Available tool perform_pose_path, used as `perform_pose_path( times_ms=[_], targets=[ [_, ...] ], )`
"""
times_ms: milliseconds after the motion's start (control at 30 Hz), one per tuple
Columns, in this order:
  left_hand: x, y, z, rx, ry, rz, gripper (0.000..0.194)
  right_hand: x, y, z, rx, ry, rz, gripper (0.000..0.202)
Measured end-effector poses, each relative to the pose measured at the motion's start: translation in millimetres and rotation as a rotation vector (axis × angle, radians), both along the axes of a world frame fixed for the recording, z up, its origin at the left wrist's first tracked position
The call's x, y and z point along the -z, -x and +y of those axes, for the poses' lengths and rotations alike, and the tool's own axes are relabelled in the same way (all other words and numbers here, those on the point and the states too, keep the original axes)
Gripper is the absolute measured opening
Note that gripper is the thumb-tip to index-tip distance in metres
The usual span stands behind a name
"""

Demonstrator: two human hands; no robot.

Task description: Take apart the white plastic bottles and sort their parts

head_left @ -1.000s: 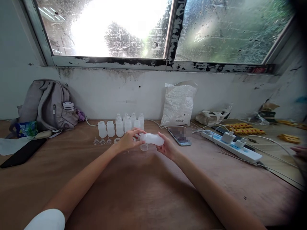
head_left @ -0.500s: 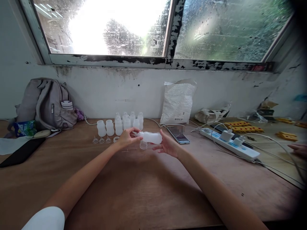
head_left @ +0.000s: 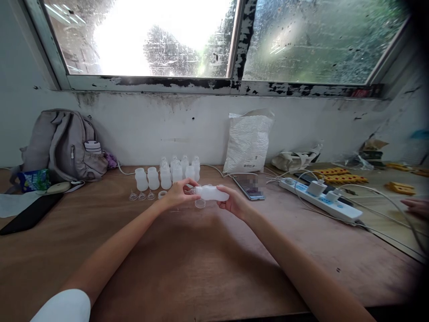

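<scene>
A milky-white baby bottle (head_left: 211, 192) lies sideways in the air between my hands, its top pointing left. My left hand (head_left: 181, 194) is closed on the clear top end, with the thumb and fingers round it. On the base end, my right hand (head_left: 233, 201) is closed, thumb above and fingers below. Just under the bottle a clear round cap (head_left: 200, 204) rests on the table. Behind my left hand stand several bottles with clear tops (head_left: 165, 174). Two open bottles (head_left: 141, 180) stand left of them, with several clear nipples (head_left: 142, 196) in front and a white ring (head_left: 162, 194) beside.
A grey backpack (head_left: 67, 143) and a black flat object (head_left: 31, 213) lie at the left. Behind my right hand are a phone (head_left: 248, 187) and a white plastic package (head_left: 250, 142). Farther right lie a power strip (head_left: 321, 201) with cables and another person's hand (head_left: 415, 207).
My right hand's fingers have closed round the base of the bottle, where they were spread before. The bottle has shifted slightly right and levelled.
</scene>
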State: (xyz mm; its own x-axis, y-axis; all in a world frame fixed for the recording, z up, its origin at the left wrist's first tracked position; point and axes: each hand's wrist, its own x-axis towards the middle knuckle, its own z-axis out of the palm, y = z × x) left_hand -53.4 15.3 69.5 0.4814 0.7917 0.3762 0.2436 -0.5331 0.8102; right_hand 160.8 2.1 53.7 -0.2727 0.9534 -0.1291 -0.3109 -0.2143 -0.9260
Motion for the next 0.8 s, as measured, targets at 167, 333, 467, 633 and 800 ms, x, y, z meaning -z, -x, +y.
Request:
perform_pose_path(
  times_ms=[167,333,467,633,800],
  targets=[
    [0.9,0,6,-0.013,0.191,-0.004,0.037,-0.2,2,-3,0.092,-0.301,0.032,0.027],
    [2.1,1,11,0.008,0.513,-0.032,0.039,0.1,2,-3,0.096,-0.360,0.032,0.033],
    [-0.2,8,12,-0.017,0.424,0.199,0.045,3.3,-1,1,0.163,-0.348,0.021,0.032],
    [6.3,19,14,-0.029,0.150,0.760,0.047,6.0,-1,3,0.278,-0.347,0.068,0.032],
    [5.7,14,6,-0.014,0.038,0.806,0.045,4.9,9,-5,0.246,-0.301,0.147,0.030]
  ],
)
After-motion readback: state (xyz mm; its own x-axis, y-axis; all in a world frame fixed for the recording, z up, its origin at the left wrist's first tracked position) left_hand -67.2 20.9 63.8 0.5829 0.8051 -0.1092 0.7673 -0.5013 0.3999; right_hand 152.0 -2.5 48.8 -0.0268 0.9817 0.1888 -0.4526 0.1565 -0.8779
